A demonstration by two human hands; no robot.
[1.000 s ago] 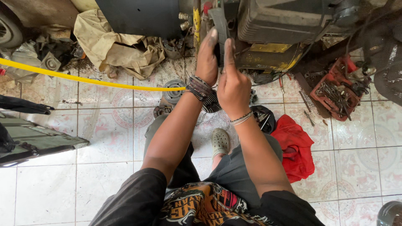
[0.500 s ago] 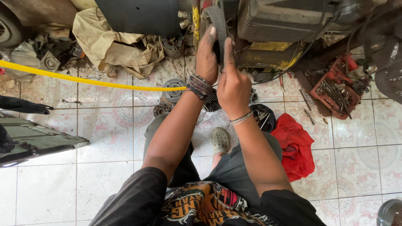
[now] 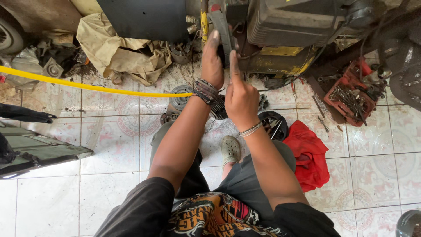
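Far left, a yellow hose (image 3: 87,85) runs across the tiled floor (image 3: 57,202) to my wrist, kept off to the side. Beside it a crumpled tan cloth (image 3: 118,52) lies under the dark panel (image 3: 144,19).

My left hand (image 3: 212,61) is raised at the machine (image 3: 289,30), fingers pressed together flat against a grey belt (image 3: 221,28) — steadying it, I judge. My right hand (image 3: 240,98) sits just beside, forefinger straight up touching the belt, the other fingers curled shut; I cannot tell whether they pinch anything.

Right of my knee, a red rag (image 3: 309,153). Farther right, a red tray (image 3: 353,90) of small tools — near enough to reach.
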